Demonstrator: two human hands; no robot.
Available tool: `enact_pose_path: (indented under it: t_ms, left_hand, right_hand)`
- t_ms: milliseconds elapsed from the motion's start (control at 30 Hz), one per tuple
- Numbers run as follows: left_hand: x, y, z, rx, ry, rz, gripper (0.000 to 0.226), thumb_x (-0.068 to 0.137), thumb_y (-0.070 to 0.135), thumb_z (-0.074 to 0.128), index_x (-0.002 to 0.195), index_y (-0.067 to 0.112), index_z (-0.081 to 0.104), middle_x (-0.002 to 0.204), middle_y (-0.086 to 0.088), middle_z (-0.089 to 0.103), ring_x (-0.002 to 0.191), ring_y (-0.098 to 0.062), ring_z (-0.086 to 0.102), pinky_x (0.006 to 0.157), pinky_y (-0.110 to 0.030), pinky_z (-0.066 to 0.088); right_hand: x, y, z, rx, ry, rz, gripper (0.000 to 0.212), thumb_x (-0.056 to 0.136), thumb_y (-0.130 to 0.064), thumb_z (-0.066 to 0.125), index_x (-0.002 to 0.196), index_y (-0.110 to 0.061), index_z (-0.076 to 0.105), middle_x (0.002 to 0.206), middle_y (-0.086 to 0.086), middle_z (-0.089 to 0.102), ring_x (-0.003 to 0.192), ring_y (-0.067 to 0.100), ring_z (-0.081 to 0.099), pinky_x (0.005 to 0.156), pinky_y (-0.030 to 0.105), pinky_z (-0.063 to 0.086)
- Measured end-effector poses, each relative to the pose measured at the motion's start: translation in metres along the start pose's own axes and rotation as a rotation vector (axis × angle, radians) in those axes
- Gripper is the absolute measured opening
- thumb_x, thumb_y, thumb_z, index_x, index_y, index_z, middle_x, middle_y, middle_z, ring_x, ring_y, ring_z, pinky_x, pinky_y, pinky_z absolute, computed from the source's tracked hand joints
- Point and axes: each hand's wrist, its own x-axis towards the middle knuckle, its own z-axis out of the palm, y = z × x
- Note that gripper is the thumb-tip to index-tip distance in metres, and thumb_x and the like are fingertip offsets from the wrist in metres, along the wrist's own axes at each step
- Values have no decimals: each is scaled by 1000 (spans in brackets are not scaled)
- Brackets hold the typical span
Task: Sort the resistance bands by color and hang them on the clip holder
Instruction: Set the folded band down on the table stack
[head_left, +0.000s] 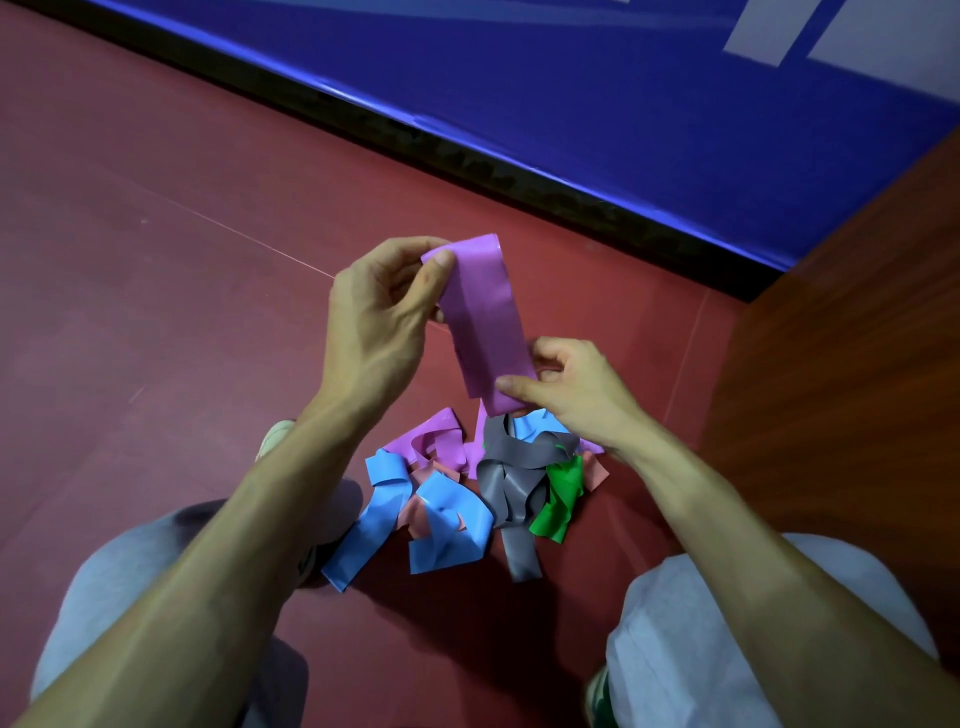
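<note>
We hold the flat purple rubber resistance band (480, 317) just above the tangled pile of coloured bands (467, 499): left hand (382, 317) fingers (434, 280) clamp its far end, right hand (569, 392) pinches the near end.

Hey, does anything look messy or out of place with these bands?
Yes. The pile of bands on the floor is a tangled heap, with blue, grey, green, pink and purple twisted together. Only one purple band is free, pinched between the left hand and right hand.
</note>
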Motion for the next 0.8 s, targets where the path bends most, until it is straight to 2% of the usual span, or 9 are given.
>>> enact_pose_path:
  t_ms: [67, 100, 200, 300, 433, 600, 800]
  left_hand:
    - [1, 0, -1, 27, 16, 3, 10, 96, 17, 56, 96, 15, 66, 76, 6, 66, 62, -2, 60, 64, -28, 57]
    - [0, -1, 0, 50, 21, 8, 12, 96, 18, 55, 96, 14, 66, 74, 7, 65, 61, -1, 60, 65, -30, 57]
    - [1, -1, 0, 100, 16, 4, 26, 98, 28, 51, 91, 8, 68, 71, 7, 64, 62, -3, 61, 69, -39, 58]
    - [1, -1, 0, 130, 14, 8, 41, 97, 38, 48, 82, 5, 66, 67, 2, 63, 63, -9, 62, 69, -47, 57]
    - [0, 1, 2, 60, 37, -11, 30, 98, 30, 52, 81, 9, 67, 63, 8, 60, 59, -4, 58, 67, -41, 58]
    - [1, 2, 5, -157, 93, -110, 12, 96, 18, 55, 95, 15, 66, 69, 12, 62, 60, -2, 53, 56, -21, 49]
    - [2, -2, 5, -246, 102, -209, 17, 99, 16, 49, 96, 13, 66, 73, 4, 62, 56, -2, 51, 55, -18, 47]
  right_hand:
    - [-1, -4, 0, 12, 10, 3, 21, 80, -12, 76, 69, -22, 61, 59, -15, 66, 56, -1, 57, 62, 26, 52]
    - [-3, -7, 0, 31, 7, 10, 20, 80, -12, 76, 70, -19, 60, 53, -18, 62, 50, -4, 55, 63, 24, 53]
    - [-8, -14, 2, 49, -19, 31, 20, 83, -11, 73, 71, -15, 58, 39, -19, 50, 40, -2, 51, 73, 36, 56]
    - [-7, -13, 3, 41, -26, 27, 29, 81, -12, 75, 63, -21, 53, 39, -16, 50, 45, -1, 56, 71, 36, 56]
    - [-2, -5, 4, 86, 1, 21, 33, 77, -10, 77, 58, -22, 54, 46, -7, 55, 48, 6, 61, 56, 22, 52]
    - [0, -1, 4, 94, 43, 9, 40, 77, -6, 77, 54, -22, 49, 44, -7, 54, 49, 9, 63, 52, 21, 51]
    - [1, -1, 4, 92, 23, 14, 37, 78, -3, 76, 57, -20, 50, 42, -8, 56, 45, 4, 61, 47, 17, 47]
